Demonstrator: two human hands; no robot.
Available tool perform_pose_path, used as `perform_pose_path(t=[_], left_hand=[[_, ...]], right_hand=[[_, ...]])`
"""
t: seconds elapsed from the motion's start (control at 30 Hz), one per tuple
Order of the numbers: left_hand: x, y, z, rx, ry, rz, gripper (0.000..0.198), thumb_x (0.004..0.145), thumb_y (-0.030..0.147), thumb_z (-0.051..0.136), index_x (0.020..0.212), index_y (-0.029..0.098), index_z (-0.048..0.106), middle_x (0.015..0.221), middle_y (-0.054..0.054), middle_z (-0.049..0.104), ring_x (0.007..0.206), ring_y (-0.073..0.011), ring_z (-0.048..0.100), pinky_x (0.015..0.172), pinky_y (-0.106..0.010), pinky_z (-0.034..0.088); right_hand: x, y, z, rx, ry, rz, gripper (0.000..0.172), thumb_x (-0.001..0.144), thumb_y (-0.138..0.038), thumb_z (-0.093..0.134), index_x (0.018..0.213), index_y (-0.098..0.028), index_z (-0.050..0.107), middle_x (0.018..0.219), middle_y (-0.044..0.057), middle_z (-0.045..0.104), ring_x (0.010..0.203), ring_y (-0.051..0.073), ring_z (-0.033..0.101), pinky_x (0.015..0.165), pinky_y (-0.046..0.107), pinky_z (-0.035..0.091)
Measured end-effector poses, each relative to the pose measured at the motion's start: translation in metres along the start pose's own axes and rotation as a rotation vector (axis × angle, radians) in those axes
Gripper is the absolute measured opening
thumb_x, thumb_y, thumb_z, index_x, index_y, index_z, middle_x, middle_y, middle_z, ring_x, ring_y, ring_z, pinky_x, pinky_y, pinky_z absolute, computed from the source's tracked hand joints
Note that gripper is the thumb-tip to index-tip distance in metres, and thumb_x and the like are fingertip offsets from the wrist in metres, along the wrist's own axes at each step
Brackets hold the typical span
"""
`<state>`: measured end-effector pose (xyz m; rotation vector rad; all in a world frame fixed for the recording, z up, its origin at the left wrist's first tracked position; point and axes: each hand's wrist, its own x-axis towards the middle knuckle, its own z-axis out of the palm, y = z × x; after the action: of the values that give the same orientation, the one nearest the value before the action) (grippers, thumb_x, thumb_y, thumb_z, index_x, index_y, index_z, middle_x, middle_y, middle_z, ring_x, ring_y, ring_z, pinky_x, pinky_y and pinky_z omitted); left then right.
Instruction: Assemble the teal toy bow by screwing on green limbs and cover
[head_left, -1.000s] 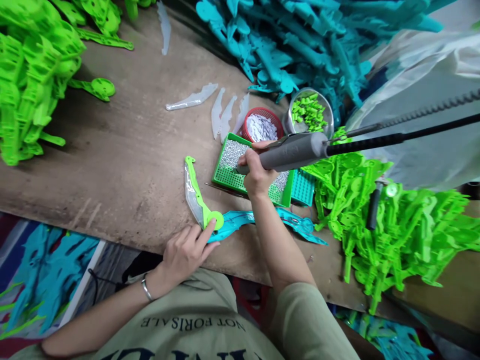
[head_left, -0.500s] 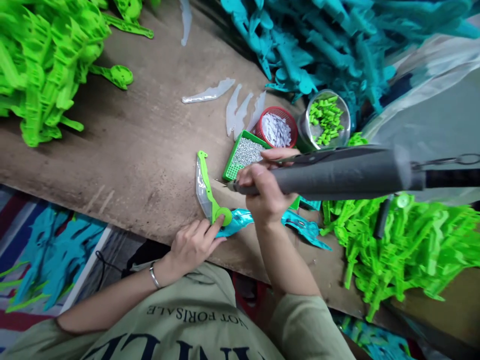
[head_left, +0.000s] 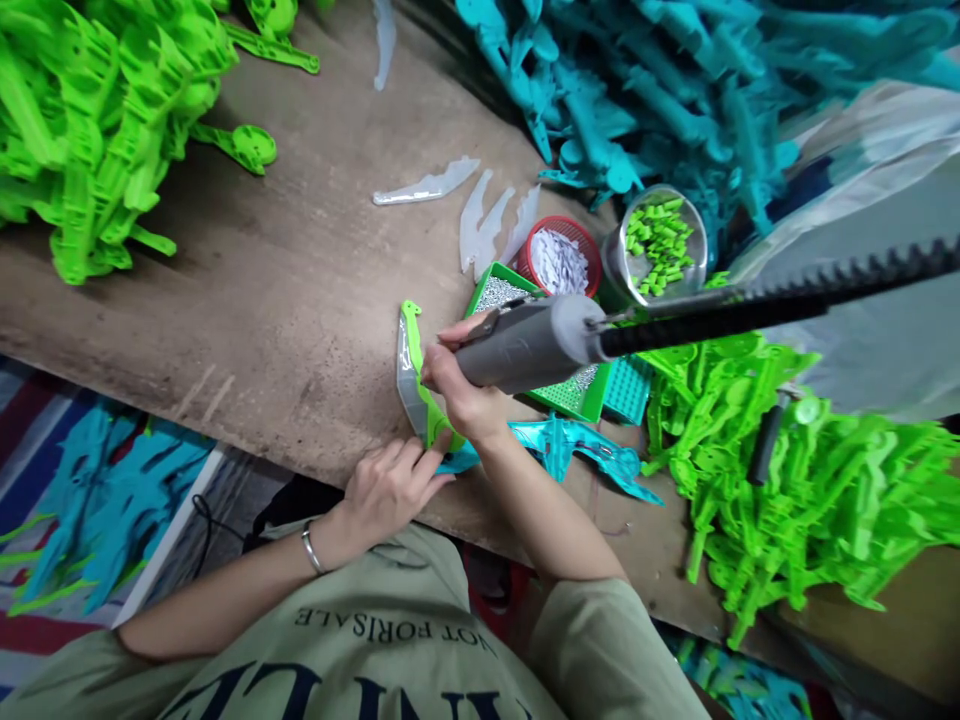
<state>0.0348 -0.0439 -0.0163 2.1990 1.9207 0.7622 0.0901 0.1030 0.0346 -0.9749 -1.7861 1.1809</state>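
My right hand [head_left: 469, 395] is wrapped round a grey electric screwdriver [head_left: 517, 350], held tilted over the workpiece with its cable trailing right. The hand hides the bit, so I cannot tell whether it touches a screw. Beneath it lies a bright green plastic toy part [head_left: 414, 350] with a clear blade [head_left: 408, 385] along its left side. Its round end overlaps a teal plastic toy body [head_left: 555, 445] near the table edge. My left hand [head_left: 390, 490] grips this joint, fingertips on the green round end and thumb low beside the teal piece.
Behind the screwdriver stand a green tray [head_left: 592, 400] of small metal screws, a red basket [head_left: 531, 262] of white pieces and a metal bowl [head_left: 701, 235] of green bits. Clear blades [head_left: 427, 187] lie beyond. Green parts [head_left: 825, 480] pile up right, others [head_left: 97, 130] left; teal parts [head_left: 645, 90] fill the back.
My right hand has brought the screwdriver left and over the green part, turning its rear end up towards the camera. The left hand keeps its hold on the joint.
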Motion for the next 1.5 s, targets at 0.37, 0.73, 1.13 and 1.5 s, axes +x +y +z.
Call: perform_pose_path(t=[0.37,0.73,1.13,1.5], left_hand=[[0.000,0.000,-0.001,0.016,-0.006,0.013,0.036,0.101,0.039,0.056,0.129,0.018,0.063,0.078,-0.003,0.065,0.070,-0.0179,0.063,0.057,-0.030,0.042],[0.000,0.000,-0.001,0.001,0.057,0.033,0.047,0.100,0.036,0.060,0.143,0.017,0.056,0.077,-0.002,0.065,0.070,-0.0167,0.063,0.058,-0.029,0.040],[0.001,-0.001,-0.001,0.033,0.065,0.040,0.046,0.102,0.038,0.056,0.142,0.016,0.057,0.074,0.000,0.064,0.068,-0.0160,0.063,0.057,-0.030,0.041],[0.002,0.000,0.000,0.022,0.059,0.039,0.041,0.102,0.038,0.056,0.134,0.014,0.061,0.076,-0.001,0.063,0.069,-0.0169,0.063,0.057,-0.031,0.043]], right_hand=[[0.018,0.004,-0.021,0.205,-0.121,-0.188,0.024,0.085,-0.045,0.066,0.093,-0.024,0.056,0.061,-0.007,0.055,0.050,0.011,0.055,0.052,0.028,0.049],[0.040,0.041,-0.072,0.107,0.611,-0.139,0.023,0.077,-0.042,0.067,0.090,-0.025,0.056,0.049,-0.012,0.044,0.041,0.010,0.050,0.049,0.027,0.045],[0.044,0.055,-0.073,0.108,0.612,-0.135,0.018,0.075,-0.032,0.066,0.085,-0.025,0.053,0.048,-0.012,0.048,0.040,0.010,0.051,0.049,0.026,0.045],[0.050,0.011,-0.030,0.140,0.379,-0.249,0.024,0.090,-0.051,0.058,0.092,-0.027,0.056,0.059,-0.008,0.043,0.052,0.011,0.057,0.059,0.030,0.051]])
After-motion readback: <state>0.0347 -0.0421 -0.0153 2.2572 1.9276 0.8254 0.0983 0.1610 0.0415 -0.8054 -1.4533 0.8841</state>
